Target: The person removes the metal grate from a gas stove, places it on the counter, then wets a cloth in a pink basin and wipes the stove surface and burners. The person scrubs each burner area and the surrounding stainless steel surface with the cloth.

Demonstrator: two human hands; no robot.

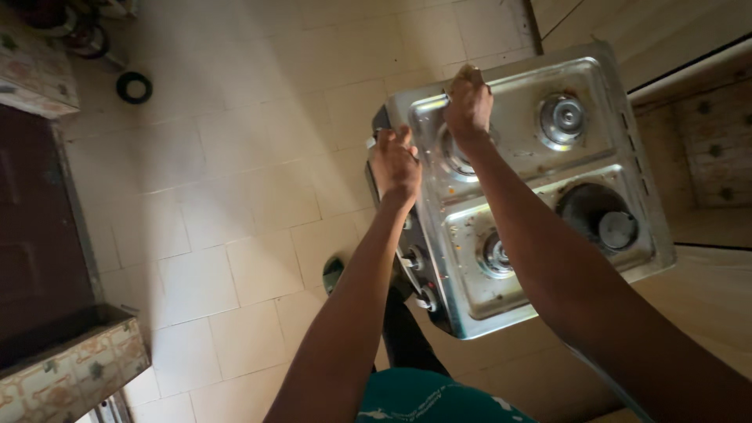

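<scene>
The left hand [395, 160] grips the near left edge of a steel stove [540, 204], fingers curled around it. The right hand [468, 102] presses on the stove's top beside a burner [562, 117]. Control knobs [419, 274] sit below the left wrist; the tiled floor [235, 196] lies beneath.

Tiled floor [235, 196] lying open left of the stove [533, 298]; black ring [134, 87] sitting far left, patterned counter [74, 372] blocking near left, burners [561, 117] crowding the stove top.
</scene>
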